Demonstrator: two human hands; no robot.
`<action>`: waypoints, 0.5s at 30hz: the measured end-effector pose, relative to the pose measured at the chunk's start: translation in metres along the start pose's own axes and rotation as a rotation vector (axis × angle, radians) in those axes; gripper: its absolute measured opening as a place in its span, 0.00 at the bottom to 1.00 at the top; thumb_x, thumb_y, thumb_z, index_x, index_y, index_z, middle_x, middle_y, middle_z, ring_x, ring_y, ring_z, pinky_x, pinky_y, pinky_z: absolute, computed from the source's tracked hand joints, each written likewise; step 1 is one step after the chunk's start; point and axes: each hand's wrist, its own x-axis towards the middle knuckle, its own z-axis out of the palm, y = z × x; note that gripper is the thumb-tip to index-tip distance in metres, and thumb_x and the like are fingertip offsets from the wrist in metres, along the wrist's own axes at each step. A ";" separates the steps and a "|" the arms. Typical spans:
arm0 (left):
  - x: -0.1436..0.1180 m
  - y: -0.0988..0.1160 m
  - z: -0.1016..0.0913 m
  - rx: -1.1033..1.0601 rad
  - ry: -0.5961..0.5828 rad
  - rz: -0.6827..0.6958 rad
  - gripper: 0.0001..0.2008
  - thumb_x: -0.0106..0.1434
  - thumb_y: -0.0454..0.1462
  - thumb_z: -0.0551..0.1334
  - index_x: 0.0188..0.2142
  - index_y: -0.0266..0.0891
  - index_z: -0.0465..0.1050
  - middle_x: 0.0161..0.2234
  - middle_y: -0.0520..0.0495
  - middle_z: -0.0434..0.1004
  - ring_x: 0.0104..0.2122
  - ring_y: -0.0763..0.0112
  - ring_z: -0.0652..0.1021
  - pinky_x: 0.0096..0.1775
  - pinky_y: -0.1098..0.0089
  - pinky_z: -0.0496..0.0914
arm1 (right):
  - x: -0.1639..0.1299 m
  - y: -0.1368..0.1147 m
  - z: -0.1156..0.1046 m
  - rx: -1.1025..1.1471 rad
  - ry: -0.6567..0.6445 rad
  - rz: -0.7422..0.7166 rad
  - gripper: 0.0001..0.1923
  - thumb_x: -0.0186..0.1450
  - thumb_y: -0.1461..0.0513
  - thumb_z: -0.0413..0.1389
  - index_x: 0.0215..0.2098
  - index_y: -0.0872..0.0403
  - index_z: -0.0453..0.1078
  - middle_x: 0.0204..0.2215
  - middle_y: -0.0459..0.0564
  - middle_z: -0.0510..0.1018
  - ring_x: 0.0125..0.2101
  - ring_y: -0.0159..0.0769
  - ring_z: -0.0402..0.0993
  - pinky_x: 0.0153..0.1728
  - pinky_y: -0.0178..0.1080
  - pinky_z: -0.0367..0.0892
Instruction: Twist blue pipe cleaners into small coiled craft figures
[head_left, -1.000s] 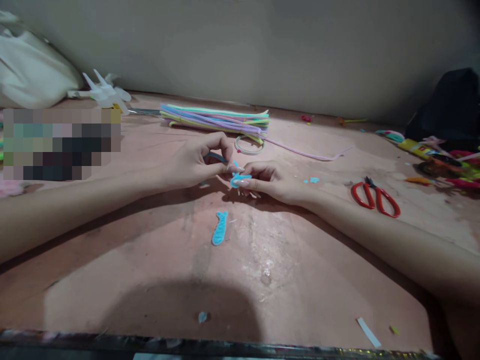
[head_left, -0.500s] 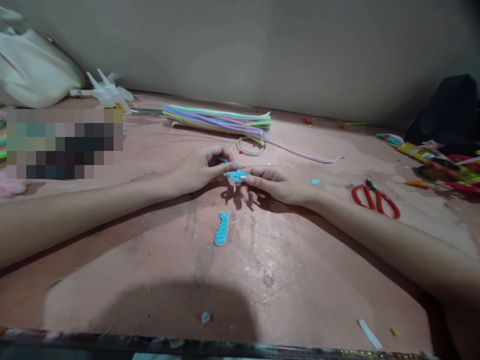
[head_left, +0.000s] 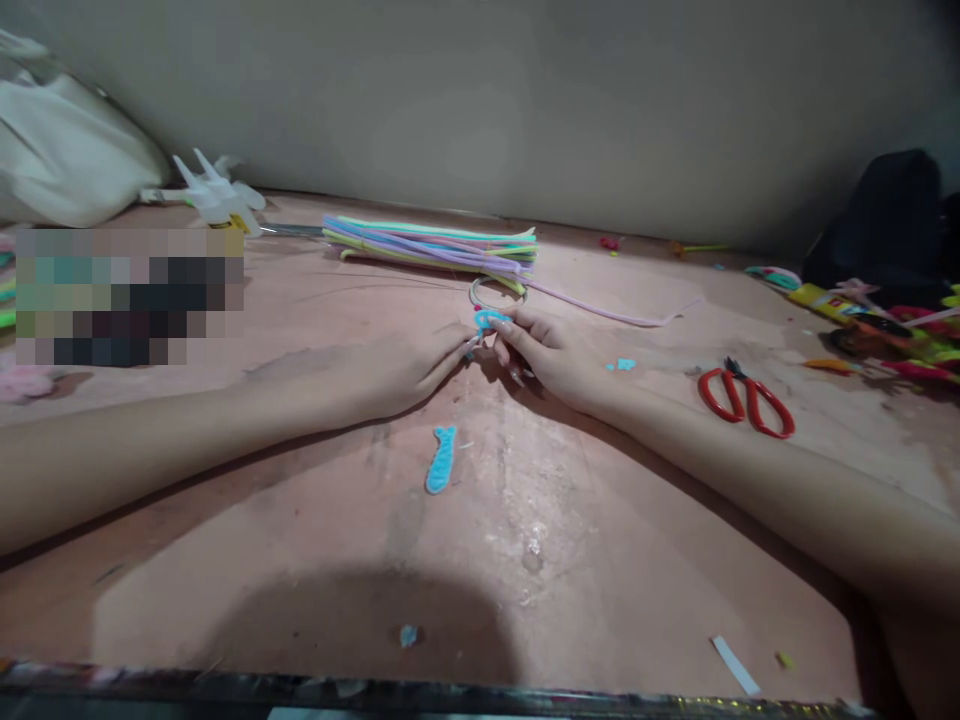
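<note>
Between both hands is a bent blue pipe cleaner [head_left: 491, 319], curled into a small loop. My right hand [head_left: 553, 358] pinches it between thumb and forefinger, the other fingers curled below. From the left, my left hand [head_left: 420, 368] grips its lower end with closed fingertips; the tips partly cover the piece. Nearer to me lies a flat, fish-shaped blue pipe-cleaner piece [head_left: 441, 462]. Just behind my hands is a wire ring [head_left: 474, 290] with a small red spot, partly under a bundle of pastel pipe cleaners [head_left: 431, 246].
Red-handled pliers [head_left: 765, 408] lie beyond my right forearm. Glue bottles [head_left: 217, 200] stand at the back left, near a white bag [head_left: 71, 145]. Colourful craft pieces [head_left: 892, 335] pile up at the far right. Blue scraps [head_left: 625, 364] and a white strip [head_left: 735, 665] dot the table.
My left hand has turned over, its back now facing up, and its fingers have shifted to the lower end of the blue pipe cleaner. The held piece has moved slightly up and right.
</note>
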 end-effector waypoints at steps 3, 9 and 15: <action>-0.003 0.003 -0.002 0.239 -0.016 0.036 0.16 0.79 0.37 0.47 0.46 0.39 0.74 0.40 0.43 0.81 0.37 0.64 0.80 0.41 0.66 0.73 | -0.002 -0.002 0.002 -0.042 -0.029 0.071 0.22 0.81 0.54 0.55 0.29 0.54 0.65 0.19 0.39 0.69 0.14 0.21 0.58 0.13 0.27 0.52; -0.005 0.008 -0.007 0.660 0.070 0.184 0.18 0.82 0.37 0.48 0.42 0.37 0.75 0.30 0.45 0.76 0.27 0.66 0.75 0.27 0.63 0.59 | -0.002 0.001 -0.001 -0.145 -0.037 0.063 0.13 0.82 0.57 0.52 0.39 0.53 0.68 0.21 0.38 0.71 0.15 0.23 0.61 0.15 0.28 0.56; 0.001 0.002 -0.024 0.789 0.161 0.434 0.16 0.82 0.41 0.56 0.37 0.38 0.75 0.31 0.46 0.78 0.30 0.65 0.76 0.32 0.63 0.64 | -0.002 0.007 -0.007 -0.360 -0.048 -0.094 0.17 0.81 0.54 0.53 0.36 0.54 0.68 0.24 0.42 0.72 0.20 0.25 0.65 0.22 0.30 0.60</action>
